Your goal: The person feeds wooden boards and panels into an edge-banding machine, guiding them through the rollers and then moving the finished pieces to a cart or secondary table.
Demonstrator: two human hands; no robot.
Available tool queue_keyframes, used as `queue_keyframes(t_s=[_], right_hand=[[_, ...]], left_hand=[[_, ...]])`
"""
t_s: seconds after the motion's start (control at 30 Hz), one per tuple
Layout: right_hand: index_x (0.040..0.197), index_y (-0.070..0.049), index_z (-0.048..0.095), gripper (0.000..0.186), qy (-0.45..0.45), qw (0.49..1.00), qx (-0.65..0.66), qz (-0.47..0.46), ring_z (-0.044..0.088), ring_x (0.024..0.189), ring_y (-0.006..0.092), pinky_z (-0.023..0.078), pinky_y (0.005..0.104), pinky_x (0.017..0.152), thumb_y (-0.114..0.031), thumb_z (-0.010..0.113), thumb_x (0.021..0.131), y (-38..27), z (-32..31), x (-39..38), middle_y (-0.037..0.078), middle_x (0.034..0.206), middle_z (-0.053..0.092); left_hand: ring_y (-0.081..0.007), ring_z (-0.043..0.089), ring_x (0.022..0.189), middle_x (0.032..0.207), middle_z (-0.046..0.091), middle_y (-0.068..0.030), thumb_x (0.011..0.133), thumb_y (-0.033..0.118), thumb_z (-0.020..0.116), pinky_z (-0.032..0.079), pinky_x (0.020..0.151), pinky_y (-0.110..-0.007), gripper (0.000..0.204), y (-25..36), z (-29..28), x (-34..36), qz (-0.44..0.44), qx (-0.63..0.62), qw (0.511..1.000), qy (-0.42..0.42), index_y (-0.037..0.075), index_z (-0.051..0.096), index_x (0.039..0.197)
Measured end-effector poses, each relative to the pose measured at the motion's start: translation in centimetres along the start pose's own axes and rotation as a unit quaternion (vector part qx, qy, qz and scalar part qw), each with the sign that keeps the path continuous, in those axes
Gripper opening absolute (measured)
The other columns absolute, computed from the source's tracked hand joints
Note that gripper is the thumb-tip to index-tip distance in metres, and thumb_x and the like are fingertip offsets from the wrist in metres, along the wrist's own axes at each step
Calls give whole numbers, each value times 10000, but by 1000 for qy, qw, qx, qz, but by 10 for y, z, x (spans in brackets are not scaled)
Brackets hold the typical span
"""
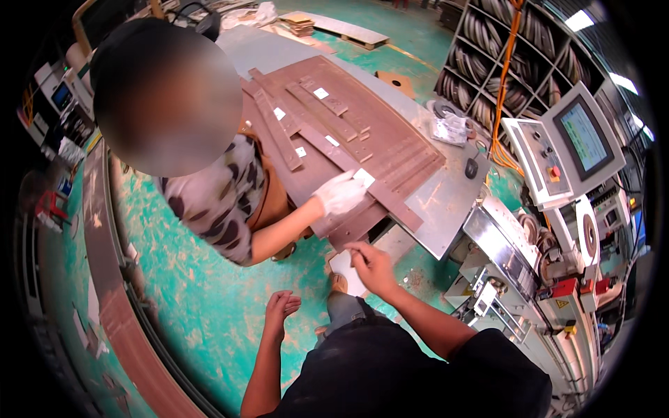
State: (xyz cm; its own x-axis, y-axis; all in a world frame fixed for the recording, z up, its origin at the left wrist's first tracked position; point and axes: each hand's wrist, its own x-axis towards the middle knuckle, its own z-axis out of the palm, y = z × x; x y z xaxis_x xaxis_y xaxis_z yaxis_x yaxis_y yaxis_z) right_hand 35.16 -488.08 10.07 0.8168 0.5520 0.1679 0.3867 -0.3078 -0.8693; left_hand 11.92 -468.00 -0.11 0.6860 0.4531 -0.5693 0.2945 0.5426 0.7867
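Note:
My right hand (373,269) is closed in a pinch beside the near end of a brown board (352,228). Whether its fingers touch the board or hold something small cannot be made out. A white flat piece (346,270) shows just below these fingers, by my foot. Hanging above the green floor, my left hand (281,306) is empty, its fingers loosely stretched. Across from me, a co-worker's white-gloved hand (340,195) rests by a white label (364,178) on a long brown strip (398,207).
Several labelled brown strips (277,129) lie on a large brown panel (411,150) on the grey table (446,216). A control panel with screen (584,136) and a machine (505,244) stand at right. Edging coils (481,35) fill a rack behind. A long brown rail (115,279) runs at left.

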Motion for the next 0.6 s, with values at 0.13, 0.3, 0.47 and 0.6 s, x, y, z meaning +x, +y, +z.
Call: queue_keyframes(t_s=[0.13,0.3,0.47,0.6], right_hand=[[1199,-50,719,279,131,976,-173,-12,705,1046,326,553,428,875,-185,696,956,35,-86,47,161,1126,718],[1423,-39,595,655,107,949,-298,17,564,1298,400,462,503,1061,-332,798,874,68,-114,86,210,1400,586],[1526,-37,516,869,52,950,-307,31,580,1286,441,488,505,1075,-360,881,806,84,-106,106,249,1447,558],[1588,-76,448,952,21,950,-294,106,543,1335,435,496,526,1019,-373,889,798,97,-98,116,247,1514,499]], left_hand=[[-305,678,1175,1300,659,-205,1030,425,662,555,1005,-448,614,25,58,94,-37,-13,998,-53,32,463,1459],[-348,501,1409,1516,495,-224,979,492,709,478,1107,-545,805,66,114,173,-40,-49,998,-26,42,378,1560],[-315,522,1389,1538,517,-160,971,489,734,445,1123,-505,842,90,140,212,-57,-68,996,-24,7,397,1573],[-289,598,1306,1406,638,-147,994,498,717,458,1117,-417,753,100,149,233,-61,-1,997,36,-43,520,1481]])
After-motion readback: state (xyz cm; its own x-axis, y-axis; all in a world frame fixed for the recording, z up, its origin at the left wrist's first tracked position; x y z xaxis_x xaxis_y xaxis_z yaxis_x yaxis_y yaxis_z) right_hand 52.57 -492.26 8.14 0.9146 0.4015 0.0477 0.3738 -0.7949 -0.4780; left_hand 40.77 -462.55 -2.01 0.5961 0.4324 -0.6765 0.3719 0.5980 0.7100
